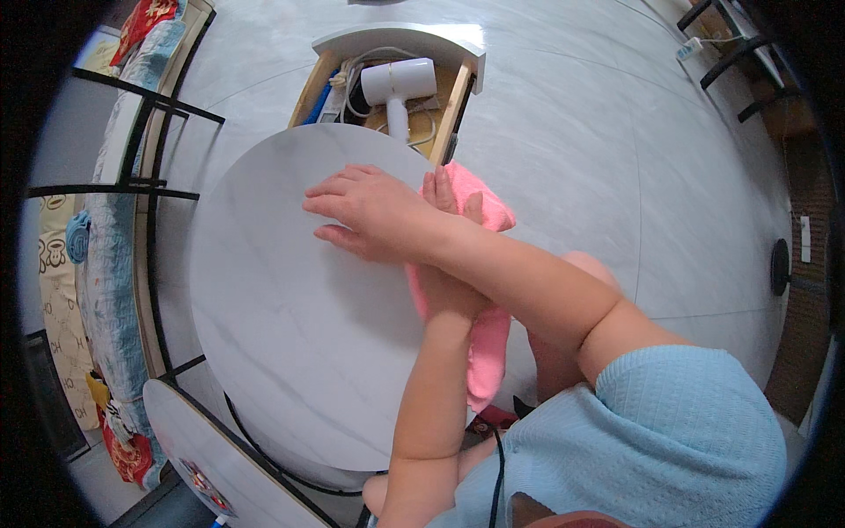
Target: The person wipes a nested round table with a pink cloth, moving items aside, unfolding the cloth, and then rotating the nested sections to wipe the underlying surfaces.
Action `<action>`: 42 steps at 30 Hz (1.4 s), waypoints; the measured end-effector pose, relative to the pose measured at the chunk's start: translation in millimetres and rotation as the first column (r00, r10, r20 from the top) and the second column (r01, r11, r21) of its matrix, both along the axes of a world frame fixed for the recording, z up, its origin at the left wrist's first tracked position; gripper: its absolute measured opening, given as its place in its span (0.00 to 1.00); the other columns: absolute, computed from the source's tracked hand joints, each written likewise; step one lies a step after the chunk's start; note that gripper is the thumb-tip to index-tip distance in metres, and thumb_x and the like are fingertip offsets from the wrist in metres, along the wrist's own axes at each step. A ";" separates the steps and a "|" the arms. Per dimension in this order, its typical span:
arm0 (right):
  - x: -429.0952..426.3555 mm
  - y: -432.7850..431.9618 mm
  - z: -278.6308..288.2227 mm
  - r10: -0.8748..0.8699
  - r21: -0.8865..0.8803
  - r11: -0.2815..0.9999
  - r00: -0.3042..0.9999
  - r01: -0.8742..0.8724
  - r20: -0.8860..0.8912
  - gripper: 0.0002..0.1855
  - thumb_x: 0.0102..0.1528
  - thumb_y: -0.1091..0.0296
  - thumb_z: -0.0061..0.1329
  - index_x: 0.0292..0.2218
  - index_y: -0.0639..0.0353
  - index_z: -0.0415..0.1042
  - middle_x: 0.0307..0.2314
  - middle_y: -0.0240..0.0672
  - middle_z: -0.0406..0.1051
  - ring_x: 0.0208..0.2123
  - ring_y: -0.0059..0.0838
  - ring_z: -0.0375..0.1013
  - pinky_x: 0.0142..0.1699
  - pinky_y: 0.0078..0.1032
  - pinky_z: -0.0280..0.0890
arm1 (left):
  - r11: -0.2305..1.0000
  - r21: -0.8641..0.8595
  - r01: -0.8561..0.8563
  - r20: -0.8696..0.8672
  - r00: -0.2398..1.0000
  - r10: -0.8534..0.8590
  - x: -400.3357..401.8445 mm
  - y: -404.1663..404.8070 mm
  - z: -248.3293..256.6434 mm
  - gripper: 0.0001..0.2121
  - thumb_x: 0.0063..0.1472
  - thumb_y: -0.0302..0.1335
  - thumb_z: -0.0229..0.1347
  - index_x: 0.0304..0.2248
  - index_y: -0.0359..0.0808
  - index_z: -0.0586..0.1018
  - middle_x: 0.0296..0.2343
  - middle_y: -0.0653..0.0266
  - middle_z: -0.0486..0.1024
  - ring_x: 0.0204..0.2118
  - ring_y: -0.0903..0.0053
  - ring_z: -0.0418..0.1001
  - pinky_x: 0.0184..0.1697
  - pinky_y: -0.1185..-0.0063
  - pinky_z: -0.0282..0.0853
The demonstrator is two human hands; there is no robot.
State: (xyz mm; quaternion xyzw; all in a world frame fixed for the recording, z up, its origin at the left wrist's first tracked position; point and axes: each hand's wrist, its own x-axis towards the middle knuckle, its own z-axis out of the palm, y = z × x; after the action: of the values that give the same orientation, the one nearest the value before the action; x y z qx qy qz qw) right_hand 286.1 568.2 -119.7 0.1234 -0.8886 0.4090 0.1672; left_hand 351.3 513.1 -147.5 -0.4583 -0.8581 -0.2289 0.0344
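My right hand (370, 211) is palm down over the round marble-patterned tabletop (284, 317), its fingers slightly apart and nothing visible in it. A shadow falls on the top below it. The right forearm crosses over my left hand (449, 198), hiding part of it. The left hand holds a pink cloth (488, 363) at the right side of the top, its fingertips flat on the fabric. The cloth hangs down past the table's edge, close to my knees. How tightly the left fingers hold it is partly hidden.
Beyond the round top, an open drawer (452, 109) holds a white hair dryer (399, 82) and cords. A second round tabletop (171, 429) stands at lower left. A bed with a blue quilt (115, 277) and black metal frames lie left; a power strip (690, 47) is upper right.
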 end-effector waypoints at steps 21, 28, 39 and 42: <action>-0.4 -0.4 -9.9 0.078 0.225 0.968 0.983 -0.115 0.167 0.15 0.56 0.59 0.48 0.40 0.59 0.72 0.46 0.38 0.70 0.56 0.38 0.63 0.61 0.42 0.53 | 0.999 -0.041 -0.003 0.035 0.999 0.004 -3.9 -2.7 -5.3 0.28 0.57 0.47 0.51 0.55 0.43 0.66 0.63 0.48 0.45 0.65 0.51 0.43 0.65 0.58 0.39; 2.4 4.0 -10.3 0.071 0.239 0.965 0.983 -0.111 0.170 0.16 0.56 0.61 0.49 0.43 0.59 0.73 0.46 0.39 0.70 0.55 0.38 0.62 0.62 0.40 0.53 | 1.000 -0.022 -0.022 0.050 0.998 0.023 0.9 -3.7 -3.5 0.27 0.59 0.46 0.50 0.56 0.45 0.65 0.63 0.49 0.45 0.65 0.52 0.43 0.66 0.59 0.37; 2.0 1.2 -15.9 0.062 0.283 0.954 0.989 -0.099 0.135 0.15 0.55 0.60 0.50 0.41 0.59 0.74 0.45 0.36 0.71 0.55 0.37 0.64 0.60 0.37 0.56 | 0.997 -0.076 -0.006 0.020 1.000 0.008 0.7 -1.5 -0.1 0.29 0.58 0.45 0.51 0.56 0.42 0.64 0.62 0.45 0.44 0.66 0.53 0.41 0.66 0.60 0.36; 1.9 0.9 -14.9 0.065 0.287 0.952 0.987 -0.105 0.147 0.15 0.54 0.60 0.50 0.41 0.59 0.74 0.46 0.36 0.71 0.55 0.37 0.63 0.60 0.38 0.56 | 0.998 -0.060 -0.007 0.025 1.000 0.009 1.3 -0.5 -2.0 0.30 0.57 0.46 0.51 0.56 0.42 0.65 0.62 0.45 0.44 0.66 0.52 0.41 0.66 0.60 0.37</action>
State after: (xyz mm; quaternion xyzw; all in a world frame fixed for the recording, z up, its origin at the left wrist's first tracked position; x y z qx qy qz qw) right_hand 288.0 569.1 -134.6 0.1569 -0.9425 0.2869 0.0683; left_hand 352.6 512.6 -149.5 -0.4527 -0.8668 -0.2087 0.0110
